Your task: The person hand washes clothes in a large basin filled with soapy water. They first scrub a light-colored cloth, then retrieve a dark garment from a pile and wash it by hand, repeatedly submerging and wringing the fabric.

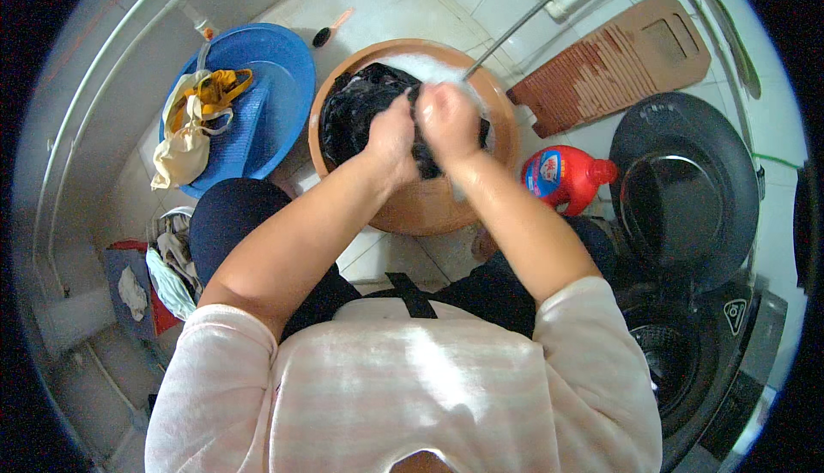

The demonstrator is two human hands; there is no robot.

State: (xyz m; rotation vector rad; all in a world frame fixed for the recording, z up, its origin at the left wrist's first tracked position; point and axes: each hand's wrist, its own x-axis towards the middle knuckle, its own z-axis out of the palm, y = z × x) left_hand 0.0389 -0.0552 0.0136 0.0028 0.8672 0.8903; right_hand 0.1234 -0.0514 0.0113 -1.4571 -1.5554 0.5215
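Observation:
Before me on the tiled floor stands a round orange-brown plastic basin (418,215) with water and white suds (418,67). A bunched black wet cloth (360,103) fills much of its left and middle. My left hand (394,132) grips the cloth near the basin's centre. Close beside it, my right hand (450,115) is closed in a fist on the same cloth, slightly blurred. The part of the cloth between and under my hands is mostly hidden. A thin grey hose or rod (528,19) slants down from the upper right to the basin, ending behind my right hand.
At left, a blue basin (299,80) with a ribbed washboard holds yellow (215,93) and cream garments (180,157). A brush (329,30) lies behind. To the right are a brown washboard (605,67), a red detergent bottle (570,177) and a black washing machine with raised lid (682,190).

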